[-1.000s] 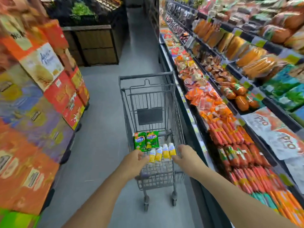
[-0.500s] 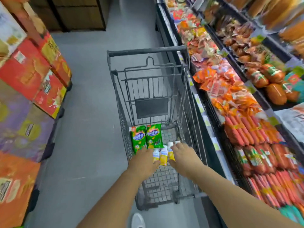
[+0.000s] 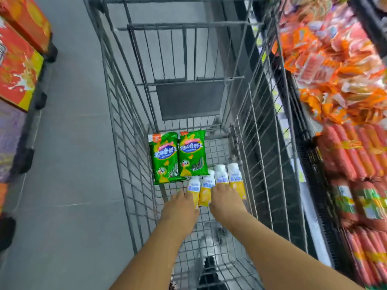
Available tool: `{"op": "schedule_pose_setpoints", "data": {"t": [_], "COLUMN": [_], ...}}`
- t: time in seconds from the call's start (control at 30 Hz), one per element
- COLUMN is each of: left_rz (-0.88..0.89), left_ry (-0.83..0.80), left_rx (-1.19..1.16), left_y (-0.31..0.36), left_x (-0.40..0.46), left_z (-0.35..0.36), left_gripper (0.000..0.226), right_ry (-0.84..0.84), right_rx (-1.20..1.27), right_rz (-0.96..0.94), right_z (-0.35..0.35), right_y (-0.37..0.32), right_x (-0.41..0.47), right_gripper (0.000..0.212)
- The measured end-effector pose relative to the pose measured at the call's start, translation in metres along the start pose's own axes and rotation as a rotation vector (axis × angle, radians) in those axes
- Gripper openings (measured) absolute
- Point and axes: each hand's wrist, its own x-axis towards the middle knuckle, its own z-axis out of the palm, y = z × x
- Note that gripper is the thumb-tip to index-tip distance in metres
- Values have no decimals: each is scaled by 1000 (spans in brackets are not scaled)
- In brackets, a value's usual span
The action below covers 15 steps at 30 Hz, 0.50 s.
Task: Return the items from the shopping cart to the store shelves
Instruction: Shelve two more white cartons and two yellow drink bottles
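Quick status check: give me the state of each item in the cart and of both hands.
Green packets: two, flat on the cart floor, side by side, untouched.
Yellow-and-white bottles: four, lying in a row.
Left hand: on the leftmost bottle.
Right hand: on the two right bottles.
Shopping cart: not yet emptied.

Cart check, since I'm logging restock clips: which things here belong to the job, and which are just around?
Job: cart; two green packs; four bottles; left hand and right hand, both on the bottles; shelves.
Around: red boxes; sausages; orange packs.
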Motion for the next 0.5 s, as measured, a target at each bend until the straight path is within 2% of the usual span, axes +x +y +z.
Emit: {"op": "schedule_pose_setpoints", "data": {"t": [0.1, 0.2, 0.27, 0.4, 0.5], "left_rz": [-39, -110, -162, -253, -305], "left_ry": [-51, -59, -42, -1, 15], "left_rx": [-6, -82, -160, -317, -435], "left_y": [0, 3, 5, 3, 1], "left_x": [32, 60, 74, 93, 100], "left_z": [25, 43, 52, 64, 69], "left_gripper": [48, 49, 54, 51, 52], "right_ry": [-54, -74, -11, 144, 201], "right_rx": [34, 210, 338, 595, 778], "right_rz": [3, 73, 149, 246, 311], "right_z": [23, 42, 49, 58, 66], "right_y": [-1, 0, 0, -3, -15], "right_x": [32, 54, 66, 79, 80], "right_gripper": [38, 49, 55, 32, 40]}}
